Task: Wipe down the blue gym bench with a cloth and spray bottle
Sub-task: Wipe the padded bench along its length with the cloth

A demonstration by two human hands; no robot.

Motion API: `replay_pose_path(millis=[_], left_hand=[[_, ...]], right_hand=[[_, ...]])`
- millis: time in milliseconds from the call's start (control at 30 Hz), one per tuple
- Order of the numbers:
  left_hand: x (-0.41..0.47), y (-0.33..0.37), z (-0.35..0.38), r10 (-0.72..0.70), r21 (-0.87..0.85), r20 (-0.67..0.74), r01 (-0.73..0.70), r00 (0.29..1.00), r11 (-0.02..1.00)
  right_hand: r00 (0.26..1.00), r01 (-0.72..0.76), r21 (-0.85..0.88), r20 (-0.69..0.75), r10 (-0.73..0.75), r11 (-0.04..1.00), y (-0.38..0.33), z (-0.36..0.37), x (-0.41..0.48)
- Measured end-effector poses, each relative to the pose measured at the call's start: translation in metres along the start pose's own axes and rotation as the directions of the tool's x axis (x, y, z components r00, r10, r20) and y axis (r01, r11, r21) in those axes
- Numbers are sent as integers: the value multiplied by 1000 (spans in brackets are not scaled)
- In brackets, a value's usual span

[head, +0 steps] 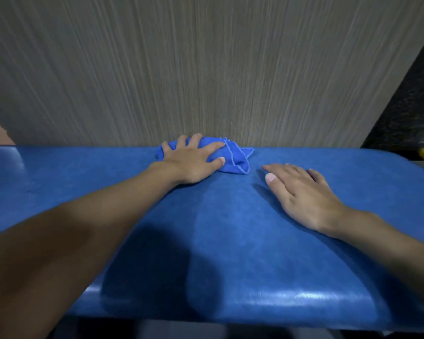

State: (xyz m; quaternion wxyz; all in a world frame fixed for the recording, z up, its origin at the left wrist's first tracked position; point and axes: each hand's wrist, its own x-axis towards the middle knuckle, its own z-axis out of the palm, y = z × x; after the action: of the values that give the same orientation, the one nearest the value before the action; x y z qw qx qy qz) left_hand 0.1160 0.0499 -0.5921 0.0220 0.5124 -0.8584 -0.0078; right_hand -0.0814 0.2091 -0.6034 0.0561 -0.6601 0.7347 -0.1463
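Under the left hand (194, 165), at the tabletop's (230, 241) far edge, lies the bunched cloth (235, 160), pressed by spread fingers (196, 141); the right hand (304, 196) rests flat and empty just beside it. Best to flatten the cloth and pull long overlapping strokes nearer (no spray bottle in view).

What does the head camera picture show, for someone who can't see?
A person's left hand presses a bunched blue cloth on a blue gym bench by a wood-grain wall. The right hand lies open just right of it.
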Motion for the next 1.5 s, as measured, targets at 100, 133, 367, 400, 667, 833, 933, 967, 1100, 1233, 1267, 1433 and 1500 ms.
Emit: replay_pose_path(millis=[100,133,367,400,667,833,933,967,1100,1233,1267,1433,1500], left_hand=[[6,0,2,-3,10,-27,3,1000,1000],[3,0,2,3,8,-28,-2,1000,1000],[-64,4,0,54,-24,-36,-55,998,998],[-79,5,0,63,-22,-43,-64,997,998],[-203,18,-2,135,10,-134,-135,982,991],[-225,38,6,81,3,-251,-84,965,997],[-212,42,13,50,-6,-270,-53,962,999],[-206,41,13,40,0,-256,-42,966,999],[-170,27,10,-2,24,-172,6,985,1000],[-117,10,6,-6,-24,-118,3,993,1000],[-103,6,5,-6,-26,-110,3,994,1000],[-23,-14,2,-44,-22,-50,43,998,999],[0,-17,-1,-71,-43,-30,70,997,997]], right_hand=[[1000,4,2,-15,-4,1000,1,1,2],[1000,0,11,-20,1,1000,2,0,1],[999,-9,54,-35,10,998,1,-2,0],[999,-9,58,-34,11,998,0,-2,-1],[999,13,67,-50,-10,998,-2,-6,-10],[999,37,-73,-25,-39,997,-9,-9,-12],[998,55,-104,23,-53,993,-15,-14,-7],[998,49,-92,48,-45,995,-16,-13,-6],[990,58,-109,137,-43,992,-14,-1,-3],[991,58,-108,129,-44,992,-12,2,-2],[991,61,-111,129,-46,992,-12,2,-2],[989,72,-121,136,-56,990,-12,2,-3],[990,71,-126,134,-54,989,-13,2,-3]])
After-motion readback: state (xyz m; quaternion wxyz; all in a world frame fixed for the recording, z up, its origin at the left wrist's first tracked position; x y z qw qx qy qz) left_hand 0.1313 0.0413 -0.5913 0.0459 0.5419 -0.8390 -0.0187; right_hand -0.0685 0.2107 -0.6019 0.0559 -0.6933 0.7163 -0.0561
